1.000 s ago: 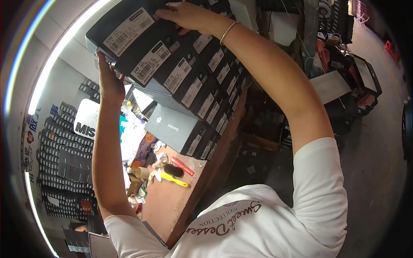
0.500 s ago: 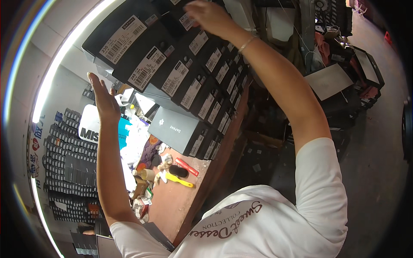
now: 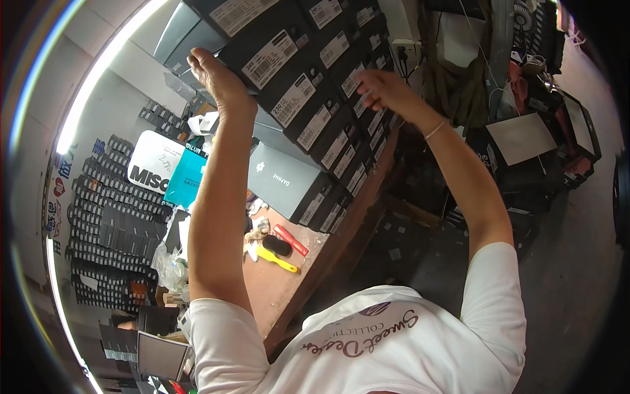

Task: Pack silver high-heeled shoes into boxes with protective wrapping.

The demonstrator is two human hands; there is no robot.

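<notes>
A tall stack of black boxes [image 3: 308,111] with white labels rises in front of me. My left hand [image 3: 216,82] is raised high, its palm flat against the left side of one of the upper boxes [image 3: 262,56], fingers extended. My right hand [image 3: 384,92] hovers in front of the stack's right side with fingers apart, blurred, holding nothing. It wears a thin bracelet [image 3: 434,129] at the wrist. Whether the right hand touches the boxes I cannot tell.
A grey box [image 3: 289,180] sits at the stack's foot on a wooden table [image 3: 275,289], beside a yellow-handled brush [image 3: 272,257] and a red tool [image 3: 291,240]. A teal box [image 3: 186,177] and shelves of dark boxes [image 3: 98,217] are left. Cluttered boxes [image 3: 522,138] stand right.
My right hand has dropped from the top of the stack to its right side. My left hand has shifted along the stack's left side and stays against an upper box.
</notes>
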